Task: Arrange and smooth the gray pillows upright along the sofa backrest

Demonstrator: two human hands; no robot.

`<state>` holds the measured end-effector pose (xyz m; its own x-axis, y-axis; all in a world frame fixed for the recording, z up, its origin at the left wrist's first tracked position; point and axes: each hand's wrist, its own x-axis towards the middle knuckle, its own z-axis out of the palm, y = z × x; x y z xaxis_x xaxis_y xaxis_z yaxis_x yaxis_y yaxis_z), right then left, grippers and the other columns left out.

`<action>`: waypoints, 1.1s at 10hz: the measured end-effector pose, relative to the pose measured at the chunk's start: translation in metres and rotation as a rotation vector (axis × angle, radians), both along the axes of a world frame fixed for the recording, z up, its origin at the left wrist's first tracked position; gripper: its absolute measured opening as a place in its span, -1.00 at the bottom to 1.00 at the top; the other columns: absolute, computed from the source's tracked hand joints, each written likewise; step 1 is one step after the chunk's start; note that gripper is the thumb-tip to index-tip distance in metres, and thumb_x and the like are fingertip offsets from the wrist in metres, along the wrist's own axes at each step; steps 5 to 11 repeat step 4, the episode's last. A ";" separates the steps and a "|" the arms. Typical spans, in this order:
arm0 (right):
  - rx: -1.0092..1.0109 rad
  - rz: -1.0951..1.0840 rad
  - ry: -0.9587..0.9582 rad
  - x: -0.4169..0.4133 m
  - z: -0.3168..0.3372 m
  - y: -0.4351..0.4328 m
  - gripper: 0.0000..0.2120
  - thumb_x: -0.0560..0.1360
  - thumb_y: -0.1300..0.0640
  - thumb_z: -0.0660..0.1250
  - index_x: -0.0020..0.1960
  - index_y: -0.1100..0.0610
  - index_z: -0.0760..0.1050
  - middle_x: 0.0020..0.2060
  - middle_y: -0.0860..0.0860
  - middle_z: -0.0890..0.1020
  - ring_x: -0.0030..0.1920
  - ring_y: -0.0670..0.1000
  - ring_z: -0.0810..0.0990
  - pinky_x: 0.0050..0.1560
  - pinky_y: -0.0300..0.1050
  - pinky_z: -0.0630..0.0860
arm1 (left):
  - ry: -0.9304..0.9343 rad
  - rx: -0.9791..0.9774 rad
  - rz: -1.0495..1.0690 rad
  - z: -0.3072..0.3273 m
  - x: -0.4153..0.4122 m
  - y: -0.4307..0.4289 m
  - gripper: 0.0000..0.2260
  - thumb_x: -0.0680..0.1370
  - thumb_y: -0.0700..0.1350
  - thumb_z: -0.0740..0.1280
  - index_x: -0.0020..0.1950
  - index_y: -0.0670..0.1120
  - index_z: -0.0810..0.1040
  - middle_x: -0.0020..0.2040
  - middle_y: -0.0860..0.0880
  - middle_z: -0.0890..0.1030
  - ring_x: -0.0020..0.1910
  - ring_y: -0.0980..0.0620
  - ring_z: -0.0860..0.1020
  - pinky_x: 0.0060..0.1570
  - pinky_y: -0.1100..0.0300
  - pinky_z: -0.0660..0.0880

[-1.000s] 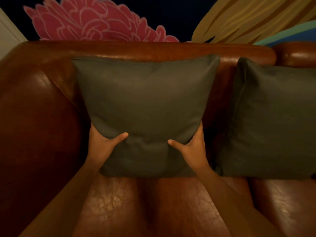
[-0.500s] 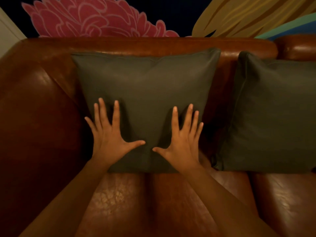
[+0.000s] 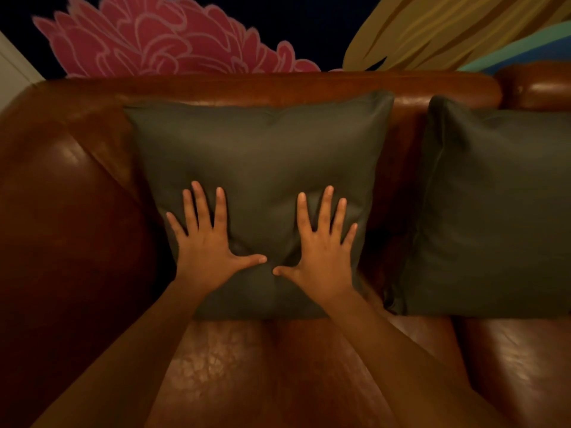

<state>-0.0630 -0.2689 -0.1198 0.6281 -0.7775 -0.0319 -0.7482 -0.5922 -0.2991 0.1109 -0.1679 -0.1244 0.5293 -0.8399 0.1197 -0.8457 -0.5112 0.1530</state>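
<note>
A gray square pillow [image 3: 262, 149] stands upright against the brown leather sofa backrest [image 3: 278, 84], at the sofa's left end. My left hand [image 3: 207, 245] lies flat on its lower left, fingers spread. My right hand [image 3: 321, 251] lies flat on its lower right, fingers spread, thumbs nearly touching. The fabric dents and creases around both palms. A second gray pillow [image 3: 494, 205] stands upright to the right, a small gap apart, its right side cut off by the frame edge.
The sofa's left armrest [image 3: 61, 227] rises close to the left pillow. Seat cushions [image 3: 247, 372] stretch toward me below the pillows. A wall mural with a pink flower [image 3: 154, 35] is behind the backrest.
A second ago both hands gripped the left pillow's lower sides. They let go, then lay flat on its front with fingers spread, and now press in, denting the fabric.
</note>
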 end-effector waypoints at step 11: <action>-0.018 0.053 -0.065 -0.062 0.079 -0.007 0.07 0.48 -0.47 0.25 0.63 -0.06 -0.37 0.66 0.15 -0.27 0.66 0.27 -0.20 0.59 0.32 -0.07 | 0.012 -0.097 -0.100 0.072 -0.051 0.003 -0.07 0.44 0.45 0.12 0.61 -0.10 -0.03 0.60 -0.19 -0.02 0.58 -0.13 -0.06 0.47 -0.21 0.00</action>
